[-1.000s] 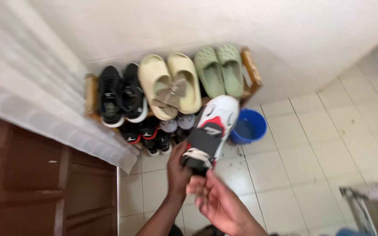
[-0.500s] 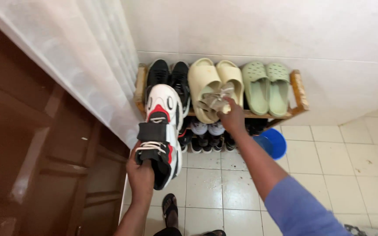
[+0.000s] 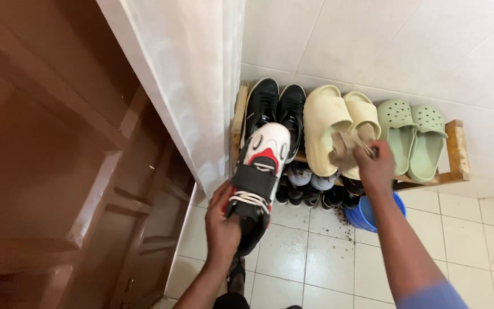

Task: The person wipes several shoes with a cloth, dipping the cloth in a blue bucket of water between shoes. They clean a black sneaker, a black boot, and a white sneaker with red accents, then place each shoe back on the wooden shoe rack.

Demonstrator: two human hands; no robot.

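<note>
Here the left hand [image 3: 222,220] is clamped on the heel of a white, red and black sneaker [image 3: 257,177] pointing at the shoe rack [image 3: 455,157], while the right hand [image 3: 376,167] pinches a crumpled cloth [image 3: 347,147] lying on the cream slides [image 3: 338,129]; that one-handed heel grip could let the sneaker tip and drop, and tugging the cloth could drag a slide off the shelf.

White tiled wall [image 3: 373,40] and floor [image 3: 327,257], white curtain [image 3: 190,74], brown wooden door [image 3: 58,171] on the left.

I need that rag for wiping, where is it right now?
The rag is in the right hand, resting on the cream slides on the rack's top shelf, left of the green clogs.
</note>
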